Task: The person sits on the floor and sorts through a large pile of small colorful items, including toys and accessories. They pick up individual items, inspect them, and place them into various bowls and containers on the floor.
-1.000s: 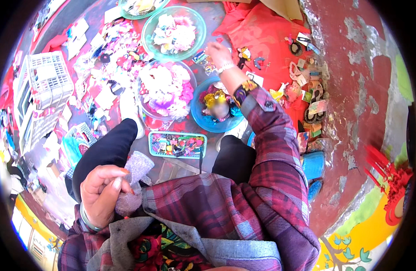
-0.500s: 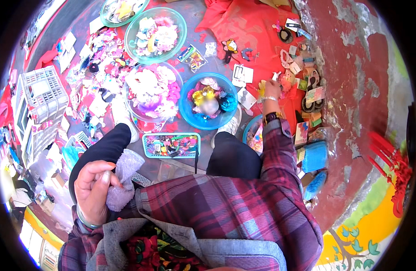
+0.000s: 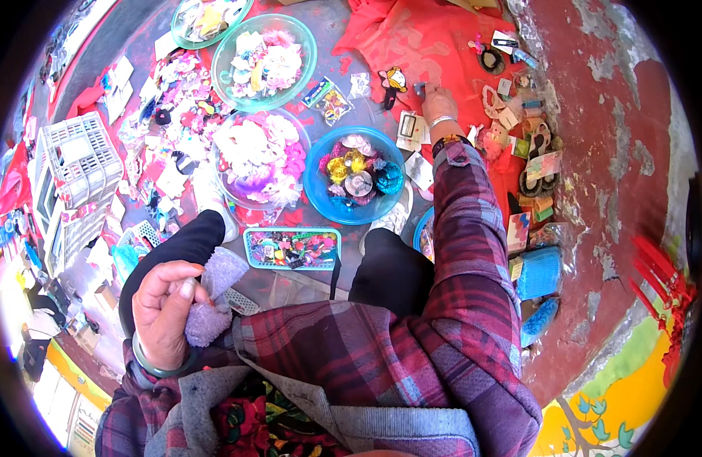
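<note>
My left hand [image 3: 164, 308], a bangle at its wrist, pinches a fuzzy lavender bow-shaped piece of fabric [image 3: 223, 276] between thumb and fingers. It is held above my left thigh, gathered at its middle with one flap upward and one downward. My right arm stretches far forward over the red cloth [image 3: 400, 49]. At its end my right hand [image 3: 441, 103] has its fingers curled at a small grey-blue piece [image 3: 419, 89], partly covered by them. Close by lie a yellow-and-black character trinket [image 3: 393, 80] and a white card [image 3: 412, 129].
A blue bowl [image 3: 313, 186] of shiny ornaments and green-rimmed bowls [image 3: 311, 53] of pale fabric pieces stand ahead. A teal-rimmed basket [image 3: 291, 267] of small trinkets sits between my legs. Grey crates [image 3: 84, 160] stand left; hair bands [image 3: 545, 183] and blue mesh [image 3: 539, 273] line the right.
My right hand has moved forward and slightly left across the red cloth to the small grey-blue piece. My left hand keeps the lavender piece, turned slightly.
</note>
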The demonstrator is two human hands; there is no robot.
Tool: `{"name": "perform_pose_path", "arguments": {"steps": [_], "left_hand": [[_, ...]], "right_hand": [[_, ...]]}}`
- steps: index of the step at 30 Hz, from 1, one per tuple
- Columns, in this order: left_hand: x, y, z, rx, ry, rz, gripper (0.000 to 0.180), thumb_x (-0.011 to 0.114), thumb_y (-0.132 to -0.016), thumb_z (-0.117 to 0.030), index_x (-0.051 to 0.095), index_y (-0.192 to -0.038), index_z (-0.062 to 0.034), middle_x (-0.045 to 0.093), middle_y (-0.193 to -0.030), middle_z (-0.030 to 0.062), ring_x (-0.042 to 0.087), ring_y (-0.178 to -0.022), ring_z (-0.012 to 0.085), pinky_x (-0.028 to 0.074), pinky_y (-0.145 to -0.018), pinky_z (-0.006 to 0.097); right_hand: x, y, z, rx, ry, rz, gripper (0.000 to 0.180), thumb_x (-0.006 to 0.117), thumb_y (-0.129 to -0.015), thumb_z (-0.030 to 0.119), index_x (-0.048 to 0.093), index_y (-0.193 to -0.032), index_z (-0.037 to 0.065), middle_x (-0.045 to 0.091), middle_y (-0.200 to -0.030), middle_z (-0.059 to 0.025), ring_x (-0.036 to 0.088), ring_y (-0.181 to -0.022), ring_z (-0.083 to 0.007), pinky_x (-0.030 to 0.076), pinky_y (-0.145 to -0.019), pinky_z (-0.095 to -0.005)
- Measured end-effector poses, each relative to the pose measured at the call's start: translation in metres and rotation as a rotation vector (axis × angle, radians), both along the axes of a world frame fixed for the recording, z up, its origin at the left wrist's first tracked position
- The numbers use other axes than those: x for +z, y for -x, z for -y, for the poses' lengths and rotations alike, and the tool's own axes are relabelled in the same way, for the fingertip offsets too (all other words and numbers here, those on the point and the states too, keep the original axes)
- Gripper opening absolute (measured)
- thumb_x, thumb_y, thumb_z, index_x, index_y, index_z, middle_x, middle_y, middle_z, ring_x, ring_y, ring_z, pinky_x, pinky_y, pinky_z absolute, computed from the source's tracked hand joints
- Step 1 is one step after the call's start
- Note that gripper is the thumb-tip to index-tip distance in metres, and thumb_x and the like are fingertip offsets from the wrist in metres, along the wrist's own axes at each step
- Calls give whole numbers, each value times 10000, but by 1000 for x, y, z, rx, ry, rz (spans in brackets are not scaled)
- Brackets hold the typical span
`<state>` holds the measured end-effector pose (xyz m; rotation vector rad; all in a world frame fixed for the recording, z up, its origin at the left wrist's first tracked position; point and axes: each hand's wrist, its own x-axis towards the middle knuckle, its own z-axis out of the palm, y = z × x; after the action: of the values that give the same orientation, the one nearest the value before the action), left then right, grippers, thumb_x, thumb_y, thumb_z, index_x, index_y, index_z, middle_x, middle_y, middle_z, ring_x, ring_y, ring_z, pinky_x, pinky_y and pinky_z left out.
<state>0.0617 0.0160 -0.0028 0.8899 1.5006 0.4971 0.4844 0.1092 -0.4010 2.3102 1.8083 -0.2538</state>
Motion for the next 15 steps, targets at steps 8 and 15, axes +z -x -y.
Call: {"name": "perform_pose_path", "arguments": {"steps": [8,15], "left_hand": [[5,8,3,-13,11,43,169,448,-833,-7,536,-969,41,571,-805,74,527,-662,87,412,-617,200],[5,13,5,9,7,57,163,453,-835,-6,533,-966,48,563,-840,73,529,-670,85,421,-630,205]], "right_hand": [[1,-14,-1,-754,-410,-1223,120,519,-785,135,582,-848,54,601,-708,-64,579,-647,-208,482,-571,-310],[29,0,10,-979,-318,-1897,120,514,-752,25,537,-867,50,535,-670,-20,522,-570,-128,470,-532,-255]]}}
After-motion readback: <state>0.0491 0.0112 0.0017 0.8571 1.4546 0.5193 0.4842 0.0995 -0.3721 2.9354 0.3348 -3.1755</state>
